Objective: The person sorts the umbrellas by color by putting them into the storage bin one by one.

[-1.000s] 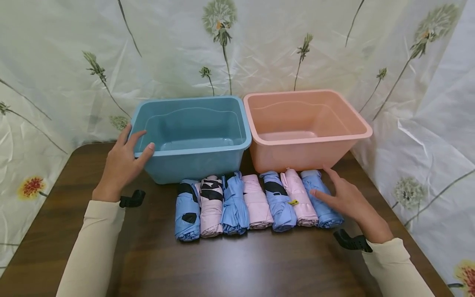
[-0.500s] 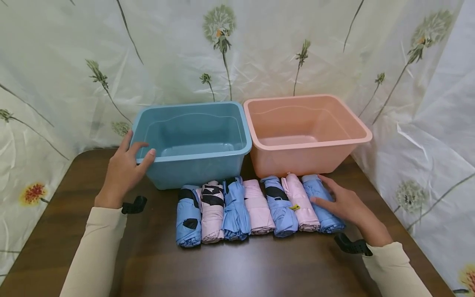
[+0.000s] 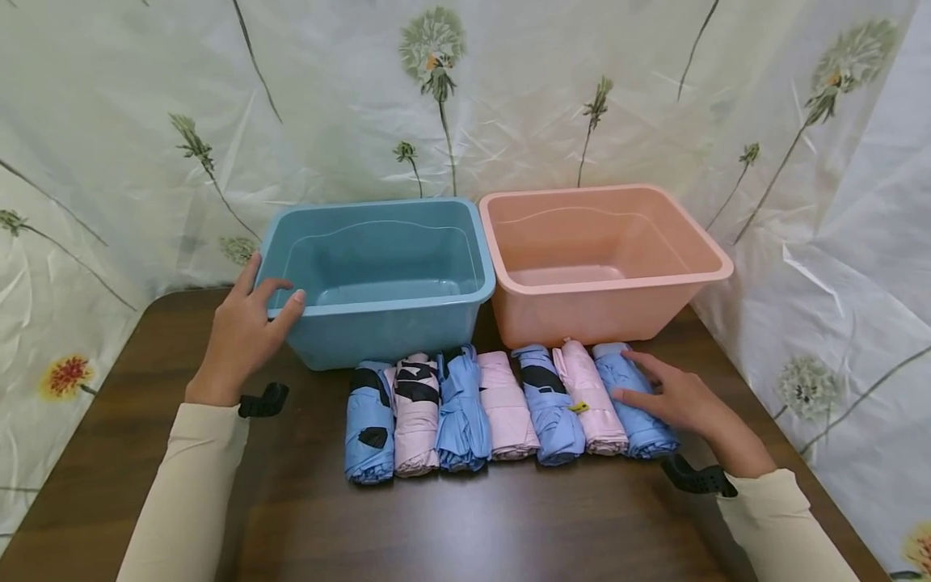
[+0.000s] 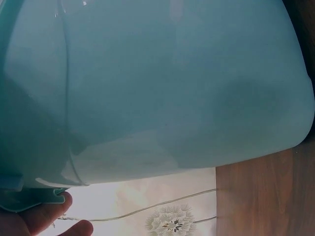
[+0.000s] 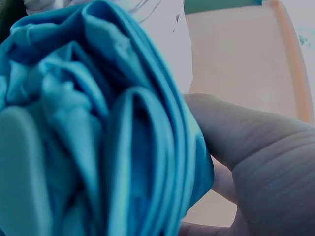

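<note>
At the left, my left hand (image 3: pixel 243 339) holds the rim of a blue bin (image 3: pixel 385 331) at its front-left corner. In the left wrist view, fingertips (image 4: pixel 49 209) bend round the rim's lip beside the bin's wall. A row of rolled-up folding umbrellas, blue and pink by turns, lies before the bins. My right hand (image 3: pixel 680 396) rests over the rightmost blue umbrella (image 3: pixel 629 412), thumb across its top and fingers extended and loose. The right wrist view shows this umbrella's bunched end (image 5: pixel 98 128) close up, with a finger against its side.
A salmon-pink bin (image 3: pixel 611 311) stands right of the blue one, their rims touching. The pink umbrella (image 3: pixel 591 404) lies against the rightmost blue one. Behind the dark wooden table (image 3: pixel 465 525) hangs a flowered cloth (image 3: pixel 509 97). Each wrist wears a black strap.
The view has tilted slightly, so everything sits a little lower in the picture. My right hand has settled closer over the rightmost umbrella; my left hand stays at the blue bin's rim.
</note>
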The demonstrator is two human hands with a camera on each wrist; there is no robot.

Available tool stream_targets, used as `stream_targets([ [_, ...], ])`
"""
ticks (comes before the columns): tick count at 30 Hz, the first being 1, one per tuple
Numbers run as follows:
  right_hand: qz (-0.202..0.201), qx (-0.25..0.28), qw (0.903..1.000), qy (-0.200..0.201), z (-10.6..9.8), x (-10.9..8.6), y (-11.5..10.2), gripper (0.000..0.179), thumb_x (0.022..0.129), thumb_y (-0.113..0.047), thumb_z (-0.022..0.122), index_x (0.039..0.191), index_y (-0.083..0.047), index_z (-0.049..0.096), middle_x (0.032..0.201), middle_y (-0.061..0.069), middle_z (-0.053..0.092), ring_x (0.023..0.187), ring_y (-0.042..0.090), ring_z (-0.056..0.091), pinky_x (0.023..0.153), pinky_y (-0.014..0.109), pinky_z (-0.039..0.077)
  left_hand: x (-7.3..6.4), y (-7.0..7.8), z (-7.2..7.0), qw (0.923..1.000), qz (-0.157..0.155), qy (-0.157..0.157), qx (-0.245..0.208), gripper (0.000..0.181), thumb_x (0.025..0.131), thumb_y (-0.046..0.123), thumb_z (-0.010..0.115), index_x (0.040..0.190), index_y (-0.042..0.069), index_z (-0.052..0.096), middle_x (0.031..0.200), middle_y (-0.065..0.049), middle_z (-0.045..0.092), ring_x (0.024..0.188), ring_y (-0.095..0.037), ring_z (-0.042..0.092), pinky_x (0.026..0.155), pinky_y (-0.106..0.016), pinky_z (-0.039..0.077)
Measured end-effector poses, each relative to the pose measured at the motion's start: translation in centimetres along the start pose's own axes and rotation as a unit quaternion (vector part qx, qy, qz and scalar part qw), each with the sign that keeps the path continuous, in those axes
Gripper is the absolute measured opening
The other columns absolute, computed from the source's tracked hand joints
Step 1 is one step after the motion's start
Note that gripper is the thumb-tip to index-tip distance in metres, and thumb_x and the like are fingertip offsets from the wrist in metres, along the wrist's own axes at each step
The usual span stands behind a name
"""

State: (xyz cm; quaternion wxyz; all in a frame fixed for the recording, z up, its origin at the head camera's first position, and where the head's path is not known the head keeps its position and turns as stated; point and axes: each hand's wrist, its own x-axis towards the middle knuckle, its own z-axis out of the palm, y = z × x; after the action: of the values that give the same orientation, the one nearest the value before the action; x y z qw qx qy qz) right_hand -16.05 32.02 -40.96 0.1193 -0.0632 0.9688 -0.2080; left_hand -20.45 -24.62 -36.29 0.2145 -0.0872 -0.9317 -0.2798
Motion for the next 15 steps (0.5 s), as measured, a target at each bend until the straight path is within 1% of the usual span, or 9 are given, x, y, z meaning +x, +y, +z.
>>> stream_targets([
  [8, -0.006, 0.005, 1.0000, 0.002, 0.05, 0.08, 0.02, 0.083, 0.085, -0.056, 0.063, 0.146, -0.004, 0.037, 0.138, 0.036, 0.042, 0.117, 0.053, 0.049, 0.087, 0.066, 0.041, -0.01, -0.24, 0.17, 1.0000, 0.002, 0.002, 0.002, 0.049, 0.094, 0.046, 0.050, 0.111, 0.003, 0.066, 0.155, -0.019, 0.026, 0.128, -0.051, 0.041, 0.092, -0.066, 0.038],
  [15, 0.002, 0.013, 0.9999, -0.005, 0.05, 0.35, 0.17, 0.084, 0.085, -0.055, 0.063, 0.147, -0.005, 0.035, 0.139, 0.037, 0.040, 0.116, 0.054, 0.048, 0.084, 0.066, 0.042, 0.08, -0.14, 0.05, 1.0000, 0.000, 0.003, 0.003, 0.051, 0.094, 0.046, 0.049, 0.111, 0.001, 0.066, 0.156, -0.018, 0.025, 0.128, -0.051, 0.041, 0.091, -0.067, 0.039],
])
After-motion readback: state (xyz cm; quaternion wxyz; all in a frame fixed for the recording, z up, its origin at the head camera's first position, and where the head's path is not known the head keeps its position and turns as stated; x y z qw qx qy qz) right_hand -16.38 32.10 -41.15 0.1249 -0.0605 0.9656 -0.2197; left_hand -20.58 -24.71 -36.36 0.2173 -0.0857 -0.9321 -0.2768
